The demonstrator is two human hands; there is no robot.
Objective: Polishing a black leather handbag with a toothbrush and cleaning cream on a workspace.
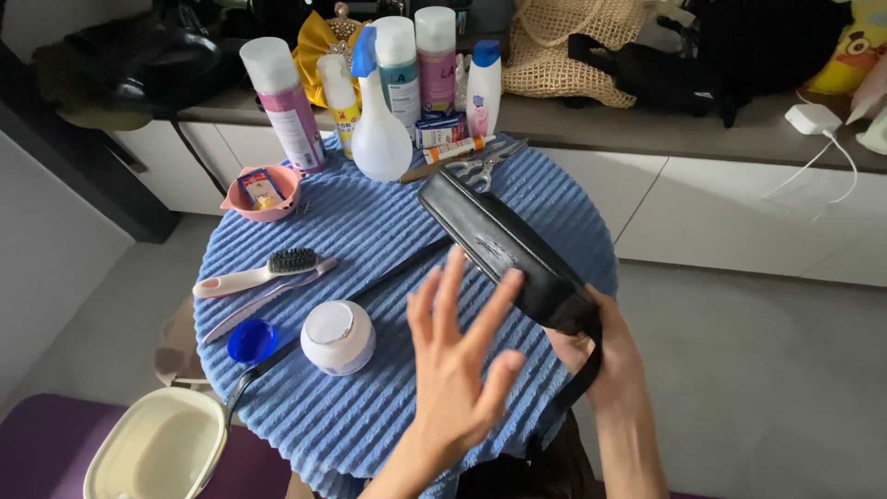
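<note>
A long black pouch [504, 249] is held up over the right side of the round table, one end pointing far-left, the near end gripped in the right hand [605, 356], whose fingers close around it and its black strap [577, 383]. The left hand [462, 356] is spread flat, fingers apart, fingertips touching the pouch's near side. On the blue ribbed cloth [370, 231], left of the hands, sit a white jar [338, 337] and its blue lid [251, 340]. Farther left lie a brush [254, 274] and a pink bowl [263, 191]. At the far edge stand a spray bottle [379, 129] and other bottles, with scissors [480, 166] beside them.
</note>
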